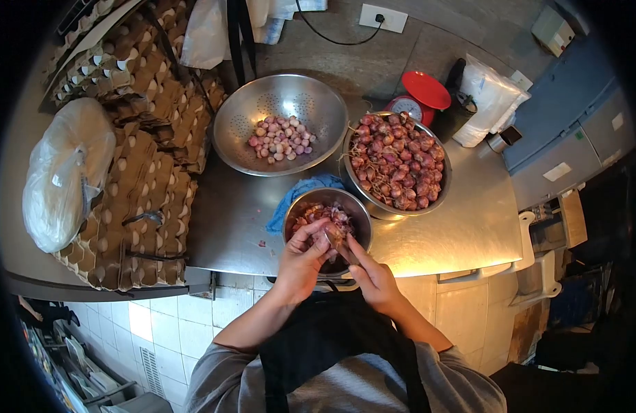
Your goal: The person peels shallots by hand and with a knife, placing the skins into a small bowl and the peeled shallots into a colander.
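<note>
My left hand (303,258) pinches a small shallot (334,233), partly hidden by the fingers. In my right hand (377,279) is a small knife (342,249), its blade up against the shallot. Both hands are over the near side of a steel bowl (364,221) holding papery skins (331,212). Behind it on the left, a wide metal colander (228,134) holds a pile of peeled shallots (282,139). Unpeeled red shallots (399,162) fill a larger steel bowl (393,214) at the back right.
A blue cloth (285,206) lies by the skins bowl on the steel table (228,234). Stacked egg trays (142,206) and a plastic bag (68,175) stand at left. Behind the shallots is a red kitchen scale (426,91); a white packet (486,100) sits farther right.
</note>
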